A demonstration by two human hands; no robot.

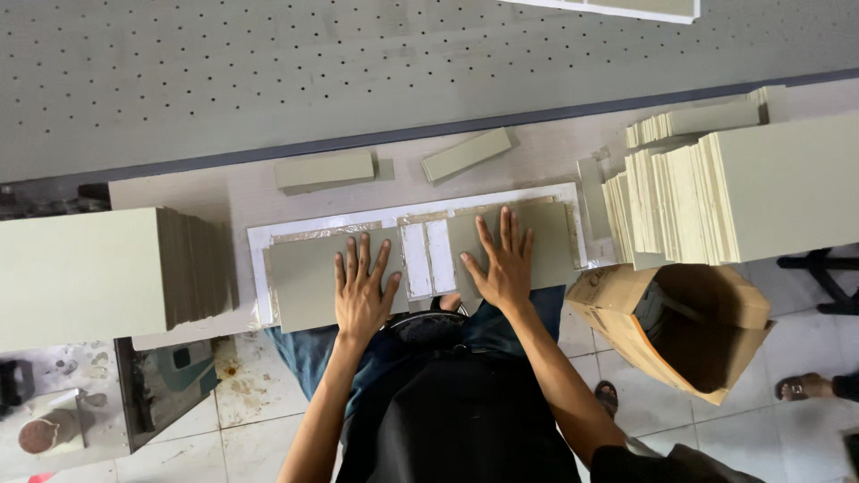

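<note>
While both hands are pressing flat with fingers spread and gripping nothing, two grey boards are lying on the white sheet (pixel 259 268) at the bench's near edge: the left hand (pixel 362 291) is bearing on the left board (pixel 300 277), the right hand (pixel 501 264) on the right board (pixel 550 237), with a narrow spine strip (pixel 428 259) lying between them. This cover seems laid out but not yet folded over, judging by the bare white margin. Tall board stacks are waiting left (pixel 80 268) and right (pixel 716 192). The brown box (pixel 617 317) on the floor is gaping open; I cannot tell what it is holding.
</note>
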